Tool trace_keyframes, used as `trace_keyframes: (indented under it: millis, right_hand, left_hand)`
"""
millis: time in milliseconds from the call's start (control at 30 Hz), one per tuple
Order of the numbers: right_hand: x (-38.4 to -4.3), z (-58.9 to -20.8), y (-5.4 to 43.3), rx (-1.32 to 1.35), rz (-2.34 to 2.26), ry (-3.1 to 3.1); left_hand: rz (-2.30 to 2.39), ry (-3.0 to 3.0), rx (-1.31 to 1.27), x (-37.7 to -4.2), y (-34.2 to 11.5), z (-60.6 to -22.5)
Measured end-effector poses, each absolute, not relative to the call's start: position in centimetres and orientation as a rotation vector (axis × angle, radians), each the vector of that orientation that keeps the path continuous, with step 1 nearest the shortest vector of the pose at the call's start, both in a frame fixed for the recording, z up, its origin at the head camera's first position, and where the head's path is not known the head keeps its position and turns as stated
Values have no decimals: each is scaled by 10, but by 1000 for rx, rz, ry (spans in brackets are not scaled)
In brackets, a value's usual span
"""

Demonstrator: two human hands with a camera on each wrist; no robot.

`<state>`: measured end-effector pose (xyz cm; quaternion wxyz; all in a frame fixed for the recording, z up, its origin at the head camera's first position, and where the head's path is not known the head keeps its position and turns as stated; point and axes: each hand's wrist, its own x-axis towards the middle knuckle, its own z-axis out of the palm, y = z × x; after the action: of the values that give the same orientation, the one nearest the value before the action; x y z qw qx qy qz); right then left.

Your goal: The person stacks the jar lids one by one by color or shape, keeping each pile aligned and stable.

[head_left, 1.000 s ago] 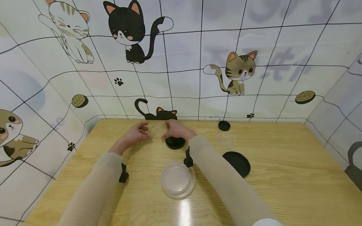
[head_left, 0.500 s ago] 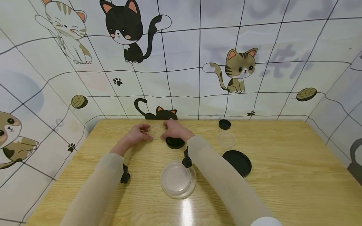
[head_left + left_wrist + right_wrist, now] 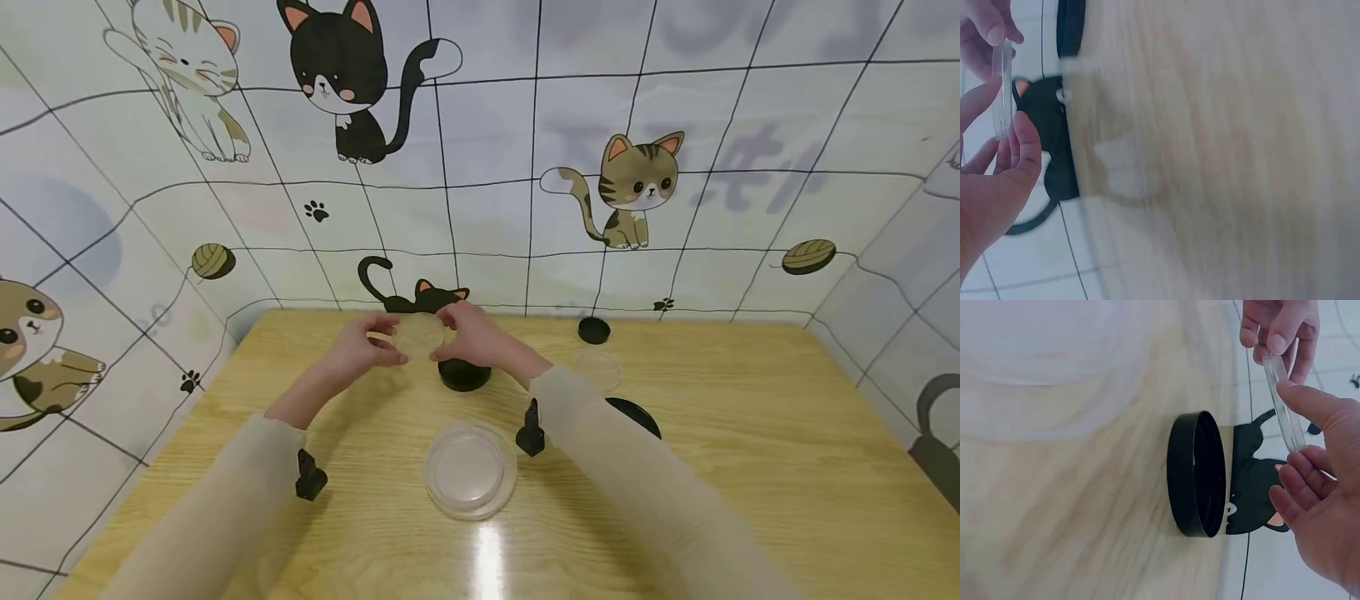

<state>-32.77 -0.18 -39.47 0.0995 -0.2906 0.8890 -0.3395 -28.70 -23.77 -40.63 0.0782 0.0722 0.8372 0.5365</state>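
Note:
My left hand (image 3: pixel 363 346) and right hand (image 3: pixel 480 337) hold a clear shallow round dish (image 3: pixel 420 338) between them near the table's back edge. Both wrist views show this clear dish (image 3: pixel 1284 403) edge-on and raised above the table, thumbs on one face and fingers curled at its rim. In the left wrist view, my left hand (image 3: pixel 1004 169) grips the nearer end of the dish (image 3: pixel 1002 94). Just below my right hand sits a black round lid (image 3: pixel 465 377); the right wrist view shows its raised rim and hollow inside.
Clear stacked round dishes (image 3: pixel 470 471) lie in the front middle. To the right are a small black lid (image 3: pixel 594 331), a clear disc (image 3: pixel 600 369) and a larger black lid (image 3: pixel 637 415), partly behind the right sleeve. A cat-patterned backdrop (image 3: pixel 495 217) rises behind the table.
Both hands have closed on the clear dish and lifted it off the table. The right forearm has shifted right, covering more of the larger black lid.

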Motion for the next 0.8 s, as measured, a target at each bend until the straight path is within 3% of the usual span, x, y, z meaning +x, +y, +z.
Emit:
trace_keyframes:
  millis: [533, 800]
  right_hand:
    - [-229, -404, 68, -982, -1131, 2538]
    - [-193, -420, 84, -1006, -1148, 2530]
  left_hand:
    - [1647, 2511, 261, -178, -184, -404]
    - [1620, 2482, 296, -143, -169, -416]
